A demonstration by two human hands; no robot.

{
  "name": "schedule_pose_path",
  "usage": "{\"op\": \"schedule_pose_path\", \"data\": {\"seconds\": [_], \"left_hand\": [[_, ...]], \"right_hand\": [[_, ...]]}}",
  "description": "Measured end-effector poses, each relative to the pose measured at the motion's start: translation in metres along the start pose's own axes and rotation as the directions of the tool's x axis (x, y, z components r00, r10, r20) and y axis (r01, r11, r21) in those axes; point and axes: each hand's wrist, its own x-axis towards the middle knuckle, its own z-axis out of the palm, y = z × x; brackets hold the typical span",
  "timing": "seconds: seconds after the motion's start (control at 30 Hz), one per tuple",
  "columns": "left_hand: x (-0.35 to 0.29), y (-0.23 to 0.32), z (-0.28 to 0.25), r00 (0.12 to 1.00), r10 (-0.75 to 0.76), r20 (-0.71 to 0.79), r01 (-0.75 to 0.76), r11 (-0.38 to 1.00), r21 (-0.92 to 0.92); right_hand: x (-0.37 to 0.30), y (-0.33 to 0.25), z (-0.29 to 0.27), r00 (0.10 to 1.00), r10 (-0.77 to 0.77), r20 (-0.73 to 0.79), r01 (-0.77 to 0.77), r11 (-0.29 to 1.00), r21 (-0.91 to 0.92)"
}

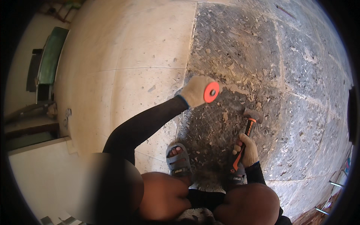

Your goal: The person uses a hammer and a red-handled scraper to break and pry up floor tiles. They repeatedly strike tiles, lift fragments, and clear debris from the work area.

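Observation:
My left hand [195,91], in a pale knit glove, is closed around a chisel with a round orange-red hand guard [208,96]. The chisel's metal striking end shows in the middle of the guard, while its blade is hidden below the hand. Beside my right leg, my gloved right hand [250,152] grips a hammer [249,129] by its black and orange handle. The hammer's blocky head lies to the right of the chisel and a little nearer to me, apart from it. Both hands are over dark, rough floor scattered with chips.
Pale smooth tiles [150,45] cover the floor to the left and meet the rough grey part along a straight edge. My sandalled left foot [175,152] stands near that edge. A thin dark rod [285,12] lies far right. Green and dark objects [53,56] stand at the left.

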Motion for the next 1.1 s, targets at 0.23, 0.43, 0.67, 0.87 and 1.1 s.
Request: {"op": "schedule_pose_path", "data": {"seconds": [0.23,0.43,0.67,0.87,1.1], "left_hand": [[0.015,-0.032,0.012,0.985,-0.167,-0.042,0.164,0.985,-0.058],[0.009,-0.028,0.027,0.983,-0.136,-0.12,0.129,0.99,-0.062],[0.025,-0.037,0.046,0.945,-0.276,-0.177,0.277,0.961,-0.019],[0.026,-0.06,0.03,0.946,-0.236,-0.222,0.221,0.971,-0.087],[0.024,-0.053,0.021,0.963,-0.23,-0.142,0.214,0.969,-0.123]], "right_hand": [[-0.003,-0.002,-0.004,0.999,-0.053,-0.015,0.051,0.993,-0.104],[-0.003,-0.001,-0.003,0.991,-0.122,-0.053,0.109,0.972,-0.208],[-0.007,-0.014,-0.005,0.936,-0.334,-0.113,0.263,0.875,-0.407],[-0.044,-0.097,0.024,0.427,-0.896,-0.124,0.744,0.426,-0.514],[-0.072,-0.18,0.107,0.063,-0.998,0.026,0.966,0.067,0.25]]}}
